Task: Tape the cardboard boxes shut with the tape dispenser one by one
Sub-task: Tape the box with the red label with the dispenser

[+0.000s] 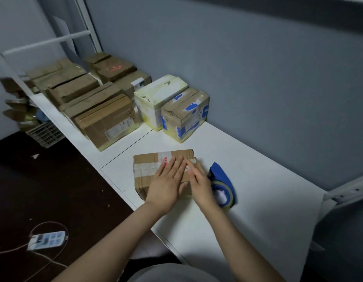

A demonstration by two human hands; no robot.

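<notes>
I see the small brown cardboard box (pixel 148 161) near the front edge of the long white table (pixel 258 190). The left hand (pixel 166 184) lies flat on its taped top, fingers straight and slightly spread. The right hand (pixel 200 185) presses beside it, fingers together (somewhat blurred). The blue tape dispenser (pixel 221 176) lies just right of the box.

Head-worn wide-angle view, facing forward and down (steeply), close over the cardboard box (pixel 150 169), white table (pixel 258 169) beneath
</notes>
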